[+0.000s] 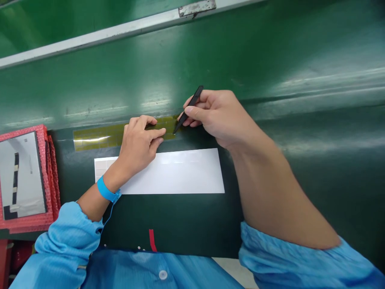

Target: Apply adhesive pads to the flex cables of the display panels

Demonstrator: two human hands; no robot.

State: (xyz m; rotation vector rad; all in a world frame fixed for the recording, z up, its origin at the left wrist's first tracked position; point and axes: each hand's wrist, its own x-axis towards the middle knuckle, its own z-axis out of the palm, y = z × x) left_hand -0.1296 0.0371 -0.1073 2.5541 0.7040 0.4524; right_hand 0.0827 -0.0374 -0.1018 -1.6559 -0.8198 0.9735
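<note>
A translucent yellow-amber strip of film (99,138) lies flat on the green mat. My left hand (140,140) rests on its right half, fingers stretched out and holding nothing. In my right hand (210,110) is a slim black tool, by its shape a pair of tweezers (192,102), pinched between thumb and fingers. The tool slants down to the left, its tip at the right end of the amber strip. Just below the strip lies a white sheet (180,172) with rows of pale labels at its left end, partly covered by my left hand and wrist.
At the left, a flat display panel (25,168) with a black strip lies on stacked pink bubble-wrap sheets (52,176). A blue wrist strap (106,190) with a cord circles my left wrist. A pale metal rail (120,34) crosses the back. Red tape (152,240) marks the front edge.
</note>
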